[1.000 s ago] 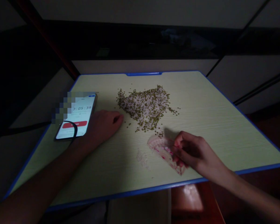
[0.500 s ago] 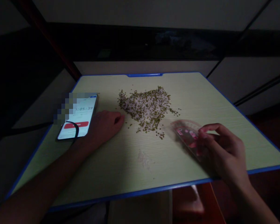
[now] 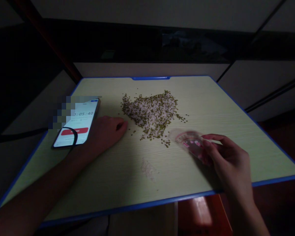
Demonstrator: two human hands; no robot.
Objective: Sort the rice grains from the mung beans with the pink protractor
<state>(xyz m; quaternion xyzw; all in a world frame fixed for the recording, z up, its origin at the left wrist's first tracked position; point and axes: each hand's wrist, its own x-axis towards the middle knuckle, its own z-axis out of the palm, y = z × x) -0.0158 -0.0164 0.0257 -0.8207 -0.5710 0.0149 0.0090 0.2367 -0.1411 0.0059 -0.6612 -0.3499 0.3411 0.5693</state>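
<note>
My right hand (image 3: 227,159) pinches a clear plastic protractor (image 3: 193,144) with pink printing, tilted and blurred by motion, near the right front of the pile. A mixed pile of green beans and white rice-like grains (image 3: 153,113) is spread over the middle of the table, with a few loose beans (image 3: 167,142) at its near edge. On the left, my left hand (image 3: 107,131) rests on the tabletop with its fingers curled closed, between the phone and the pile. Its fingertips are mostly hidden. A small patch of white grains (image 3: 148,168) lies closer to me.
A phone (image 3: 75,126) showing a running timer lies at the left, with a dark cable (image 3: 75,134) across it. The pale tabletop (image 3: 211,101) has a blue rim. Beneath its front edge is an orange-red container (image 3: 205,213). A dark-banded wall stands behind.
The protractor has swung slightly and moved a little left with my right hand. My left hand stays in place on the table. The whole view has shifted a little, and the timer advanced.
</note>
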